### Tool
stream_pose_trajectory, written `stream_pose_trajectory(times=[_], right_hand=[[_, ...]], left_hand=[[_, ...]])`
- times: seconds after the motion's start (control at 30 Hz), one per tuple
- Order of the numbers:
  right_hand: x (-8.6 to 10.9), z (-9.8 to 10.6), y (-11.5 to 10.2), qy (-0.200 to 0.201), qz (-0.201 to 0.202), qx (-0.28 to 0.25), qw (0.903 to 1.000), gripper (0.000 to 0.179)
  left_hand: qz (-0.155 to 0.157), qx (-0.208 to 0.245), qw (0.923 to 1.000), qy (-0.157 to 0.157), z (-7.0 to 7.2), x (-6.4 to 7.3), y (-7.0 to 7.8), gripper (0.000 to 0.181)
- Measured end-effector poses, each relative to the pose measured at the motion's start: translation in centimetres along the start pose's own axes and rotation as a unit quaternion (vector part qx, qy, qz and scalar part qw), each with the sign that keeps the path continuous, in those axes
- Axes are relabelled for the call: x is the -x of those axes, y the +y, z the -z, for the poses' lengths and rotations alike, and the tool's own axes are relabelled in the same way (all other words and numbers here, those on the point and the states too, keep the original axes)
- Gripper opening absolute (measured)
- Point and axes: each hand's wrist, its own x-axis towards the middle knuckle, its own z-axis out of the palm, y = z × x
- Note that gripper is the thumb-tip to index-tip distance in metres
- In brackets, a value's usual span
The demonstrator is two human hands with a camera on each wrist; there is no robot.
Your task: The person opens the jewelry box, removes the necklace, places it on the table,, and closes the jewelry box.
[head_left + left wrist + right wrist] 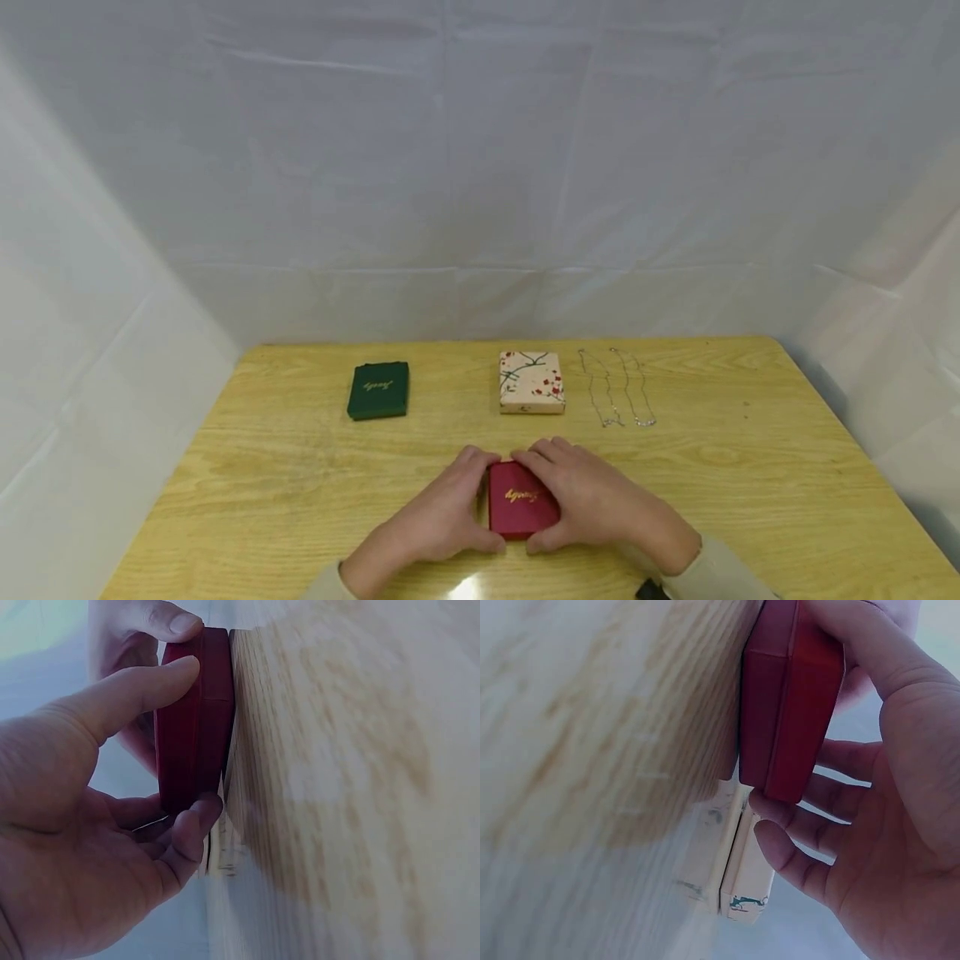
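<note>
1. Box, red (513, 510), gold script on lid: on tbl (300, 467) nr the person, btwn both hands, approx. centre of the near part. Script upside down in head view. Lid on; seam along the sides shows in both wrist views.
2. L hand (447, 510): grasping it at its left end, thumb on near side, fingers round the far side.
3. R hand (588, 496): same grasp at the right end, thumb nr the near right corner, fingers over the far edge. Thumbs sit close tog. on the near side but don't touch.
4. Green box (378, 390), gold script too: far left on tbl, well apart from the hands.
5. Floral box (532, 383), cream w/ red blossoms & dark branches: straight beyond the red one, approx. in line w/ it; also in R wrist view, past the fingertips.
6. Two thin chains, L chain (612, 422) & R chain (645, 423): just right of floral box, side by side, laid lengthwise.
7. White cloth (480, 167) behind tbl & at both sides. Pale sleeve (716, 575) on R arm; small black item (651, 590) nr R wrist, can't ID.
</note>
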Motion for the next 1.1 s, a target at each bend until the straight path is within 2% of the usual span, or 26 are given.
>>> stream_pose_trajectory(times=[0.2, 0.4, 0.63, 0.77, 1.1], right_hand=[[0.6, 0.4, 0.2, 0.006, -0.016, -0.012, 0.9998, 0.110], [1.3, 0.9, 0.6, 0.013, -0.023, -0.010, 0.9996, 0.114], [2.2, 1.4, 1.2, 0.027, -0.028, -0.002, 0.9992, 0.111], [2.7, 1.7, 1.5, 0.033, -0.032, 0.003, 0.9990, 0.109], [3.7, 2.0, 2.1, 0.049, -0.035, 0.005, 0.9982, 0.107]], left_hand=[[0.006, 0.008, 0.9999, 0.002, 0.1, 0.1, 0.2, 0.096], [0.003, 0.011, 0.9998, 0.018, 0.5, 0.2, 0.3, 0.098], [-0.005, 0.017, 0.9994, 0.030, 0.7, 0.3, 0.0, 0.098], [0.003, 0.020, 0.9991, 0.036, 1.0, 0.2, -0.2, 0.100], [0.023, 0.033, 0.9979, 0.050, 3.0, 0.4, -0.5, 0.099]])
